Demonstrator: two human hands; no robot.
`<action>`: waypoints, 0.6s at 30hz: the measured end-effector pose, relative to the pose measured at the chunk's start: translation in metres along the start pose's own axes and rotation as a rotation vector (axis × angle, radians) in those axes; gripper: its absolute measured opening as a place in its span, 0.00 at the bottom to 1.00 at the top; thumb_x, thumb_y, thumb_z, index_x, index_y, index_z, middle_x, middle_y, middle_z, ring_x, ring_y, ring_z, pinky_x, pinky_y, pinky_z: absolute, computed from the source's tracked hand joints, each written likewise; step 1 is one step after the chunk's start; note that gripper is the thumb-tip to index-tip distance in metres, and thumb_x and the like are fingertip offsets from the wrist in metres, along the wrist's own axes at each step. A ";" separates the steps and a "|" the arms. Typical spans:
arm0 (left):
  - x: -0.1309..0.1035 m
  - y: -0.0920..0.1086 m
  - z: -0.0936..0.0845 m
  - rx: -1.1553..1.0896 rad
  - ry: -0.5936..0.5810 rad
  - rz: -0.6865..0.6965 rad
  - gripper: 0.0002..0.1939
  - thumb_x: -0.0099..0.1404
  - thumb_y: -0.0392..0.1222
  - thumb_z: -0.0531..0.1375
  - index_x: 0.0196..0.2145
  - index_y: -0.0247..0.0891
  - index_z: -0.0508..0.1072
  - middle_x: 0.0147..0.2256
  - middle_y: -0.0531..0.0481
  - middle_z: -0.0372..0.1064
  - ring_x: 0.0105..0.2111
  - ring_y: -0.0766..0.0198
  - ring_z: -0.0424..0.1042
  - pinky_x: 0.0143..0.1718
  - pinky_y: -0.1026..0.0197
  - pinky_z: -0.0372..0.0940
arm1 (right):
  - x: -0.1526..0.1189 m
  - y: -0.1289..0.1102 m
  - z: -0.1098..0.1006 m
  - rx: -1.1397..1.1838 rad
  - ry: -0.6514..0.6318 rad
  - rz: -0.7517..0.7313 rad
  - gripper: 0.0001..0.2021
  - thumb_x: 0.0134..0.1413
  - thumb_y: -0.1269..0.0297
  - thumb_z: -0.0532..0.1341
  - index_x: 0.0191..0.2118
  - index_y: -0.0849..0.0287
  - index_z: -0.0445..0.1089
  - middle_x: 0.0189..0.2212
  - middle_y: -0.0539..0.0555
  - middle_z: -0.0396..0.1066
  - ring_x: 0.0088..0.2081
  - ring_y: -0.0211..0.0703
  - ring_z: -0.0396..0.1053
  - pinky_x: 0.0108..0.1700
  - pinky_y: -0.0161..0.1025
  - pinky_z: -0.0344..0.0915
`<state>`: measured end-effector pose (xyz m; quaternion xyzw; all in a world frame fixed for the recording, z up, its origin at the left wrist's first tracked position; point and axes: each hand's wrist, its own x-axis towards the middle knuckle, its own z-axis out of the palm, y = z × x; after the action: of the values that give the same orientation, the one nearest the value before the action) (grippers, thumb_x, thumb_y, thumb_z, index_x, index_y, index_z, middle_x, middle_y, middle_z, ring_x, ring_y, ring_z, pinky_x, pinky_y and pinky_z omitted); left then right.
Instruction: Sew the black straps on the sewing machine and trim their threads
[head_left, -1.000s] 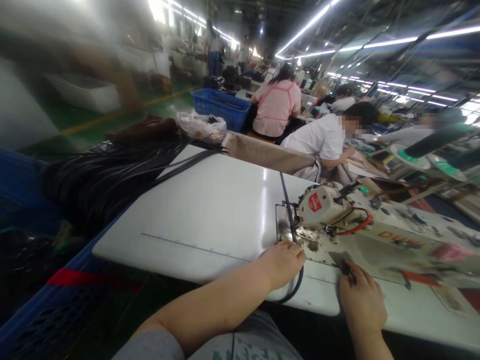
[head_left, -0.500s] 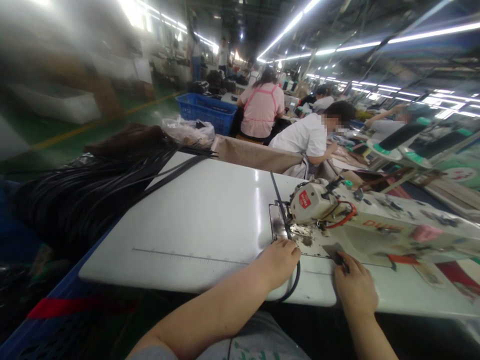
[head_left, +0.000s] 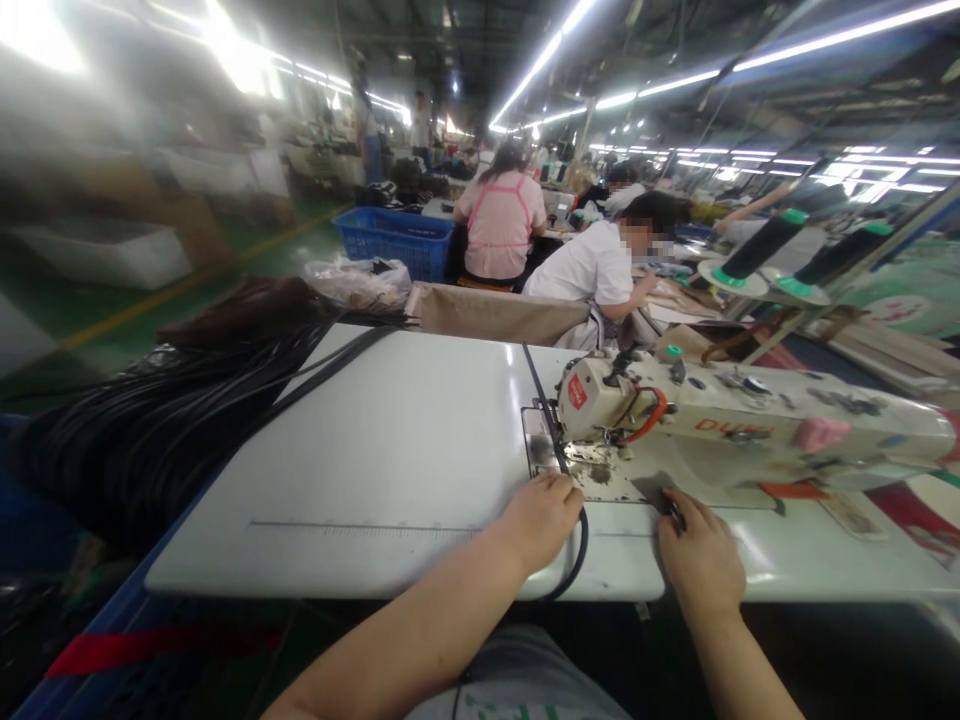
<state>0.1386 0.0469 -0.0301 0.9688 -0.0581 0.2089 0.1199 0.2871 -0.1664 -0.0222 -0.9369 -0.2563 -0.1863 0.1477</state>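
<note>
My left hand point(head_left: 544, 518) is closed on a narrow black strap point(head_left: 538, 385) just in front of the sewing machine's needle area. The strap runs back past the machine head point(head_left: 589, 395) to the far edge of the table. On the near side it curves out from under my fingers and over the front edge. My right hand point(head_left: 703, 555) rests on the table to the right, fingers curled round a small dark tool point(head_left: 676, 513). Most of that tool is hidden, so its kind cannot be made out.
A heap of black straps point(head_left: 135, 440) lies left of the white table point(head_left: 360, 450). Behind the table are a beige fabric-sided bin point(head_left: 495, 315) and a blue crate point(head_left: 394, 243). Two co-workers sit ahead. Black thread cones point(head_left: 765, 250) stand behind the machine.
The view has shifted slightly, so the table and machine sit further left in the picture. Both hands keep nearly the same places by the machine, and the strap lies much as before.
</note>
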 end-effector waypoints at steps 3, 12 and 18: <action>0.000 0.001 0.002 0.016 0.040 -0.022 0.05 0.71 0.36 0.57 0.42 0.35 0.72 0.42 0.44 0.72 0.44 0.58 0.73 0.61 0.50 0.61 | -0.001 0.001 0.000 -0.003 0.008 -0.003 0.22 0.58 0.63 0.51 0.52 0.61 0.74 0.51 0.60 0.74 0.51 0.56 0.68 0.58 0.51 0.64; 0.000 0.006 -0.003 0.050 0.036 -0.012 0.07 0.72 0.35 0.56 0.45 0.35 0.72 0.44 0.45 0.73 0.45 0.58 0.73 0.61 0.51 0.61 | -0.003 0.007 0.004 0.002 0.035 -0.033 0.21 0.58 0.64 0.51 0.52 0.60 0.74 0.50 0.60 0.74 0.51 0.55 0.68 0.57 0.49 0.65; -0.002 0.007 -0.001 0.108 0.079 0.028 0.10 0.73 0.34 0.54 0.49 0.33 0.72 0.47 0.43 0.73 0.49 0.58 0.73 0.63 0.53 0.61 | -0.004 0.008 0.005 0.019 0.061 -0.043 0.20 0.58 0.65 0.52 0.52 0.59 0.73 0.50 0.58 0.74 0.51 0.54 0.67 0.58 0.48 0.64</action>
<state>0.1357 0.0405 -0.0287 0.9640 -0.0555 0.2515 0.0667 0.2892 -0.1731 -0.0295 -0.9236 -0.2735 -0.2156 0.1603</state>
